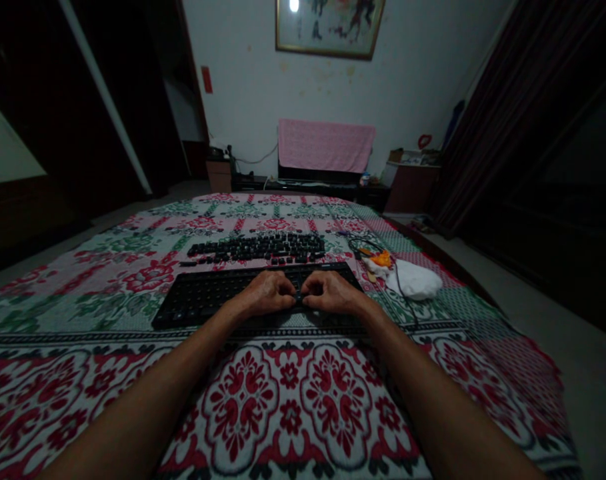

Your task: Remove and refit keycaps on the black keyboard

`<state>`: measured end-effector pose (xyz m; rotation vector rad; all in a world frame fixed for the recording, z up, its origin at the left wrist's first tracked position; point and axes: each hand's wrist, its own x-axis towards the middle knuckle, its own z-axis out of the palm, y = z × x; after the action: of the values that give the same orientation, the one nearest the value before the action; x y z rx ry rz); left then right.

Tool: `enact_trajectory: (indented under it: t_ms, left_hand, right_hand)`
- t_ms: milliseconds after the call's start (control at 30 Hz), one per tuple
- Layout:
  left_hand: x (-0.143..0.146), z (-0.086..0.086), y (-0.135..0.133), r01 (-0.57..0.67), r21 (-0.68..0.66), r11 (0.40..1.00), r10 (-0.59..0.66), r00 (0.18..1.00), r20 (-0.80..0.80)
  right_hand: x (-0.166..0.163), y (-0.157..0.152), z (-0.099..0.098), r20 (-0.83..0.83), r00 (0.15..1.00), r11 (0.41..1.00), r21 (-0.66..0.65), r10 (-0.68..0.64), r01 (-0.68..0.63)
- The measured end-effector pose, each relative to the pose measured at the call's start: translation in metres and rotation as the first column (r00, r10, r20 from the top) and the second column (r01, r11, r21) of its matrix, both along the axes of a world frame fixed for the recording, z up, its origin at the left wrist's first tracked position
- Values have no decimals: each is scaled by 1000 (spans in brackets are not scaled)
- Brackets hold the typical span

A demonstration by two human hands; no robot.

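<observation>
A black keyboard (203,293) lies across the patterned bedspread in front of me, its left part showing rows of small pale spots where keycaps are off. My left hand (269,292) rests over its middle, thumb and fingers pinched together. Facing it, my right hand (330,291) is closed in a similar pinch, and the fingertips of both nearly meet at the keyboard's right-hand part. Whatever small dark thing is between them is too dim to make out. Just beyond the keyboard, loose black keycaps (257,248) are laid out in rows.
To the right lie a white bundle (417,280), an orange-and-white item (380,260) and a dark cable (400,293). The patterned bedspread (287,400) covers the whole surface. Past its far edge, a pink cloth (327,143) hangs over a dark screen by the wall.
</observation>
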<state>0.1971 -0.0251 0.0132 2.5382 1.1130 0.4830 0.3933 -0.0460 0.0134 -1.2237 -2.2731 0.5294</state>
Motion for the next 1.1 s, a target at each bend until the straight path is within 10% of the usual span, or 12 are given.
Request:
enact_trajectory:
  t_ms: [1100]
  left_hand:
    - [6,1,-2,-26,-37,999,23,996,-89]
  right_hand:
    - [2,4,6,87,992,994,-78,88,-82]
